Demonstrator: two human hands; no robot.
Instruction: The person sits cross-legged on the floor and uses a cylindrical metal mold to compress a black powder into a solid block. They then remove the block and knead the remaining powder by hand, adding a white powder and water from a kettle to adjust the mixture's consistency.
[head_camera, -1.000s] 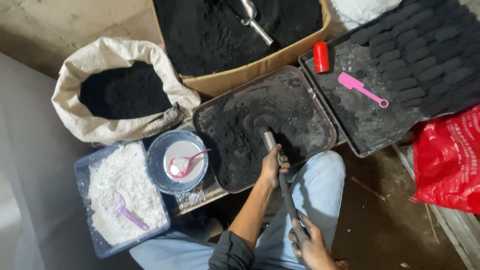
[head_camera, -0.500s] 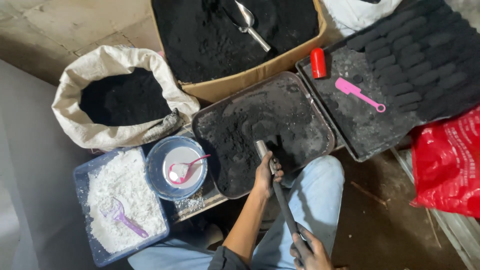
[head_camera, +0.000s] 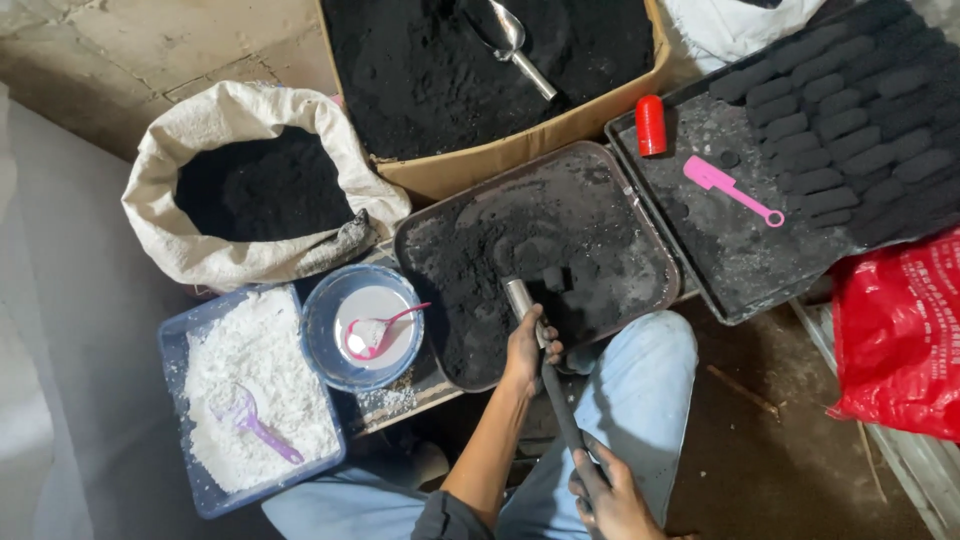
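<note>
My left hand (head_camera: 528, 350) grips a short metal tube (head_camera: 519, 298) whose upper end rests over the black powder in a dark square tray (head_camera: 655, 235). A small black block (head_camera: 553, 278) lies in the powder just beside the tube's end. My right hand (head_camera: 605, 492), low over my jeans-clad knee, is closed on a long dark rod (head_camera: 562, 410) that runs up into the tube's lower end. Both hands are smeared black.
A white sack (head_camera: 165, 225) and a cardboard box (head_camera: 470, 165) with a metal scoop (head_camera: 505, 35) hold black powder. A right-hand tray (head_camera: 715, 235) carries rows of black blocks, a pink spatula (head_camera: 728, 188) and a red cylinder (head_camera: 651, 125). White powder fills a blue tub (head_camera: 200, 490); a bowl (head_camera: 318, 335) sits beside it.
The tube and my left hand have shifted slightly left and down along the tray's near edge. The small black block now lies beside the tube's end. My right hand keeps hold of the rod.
</note>
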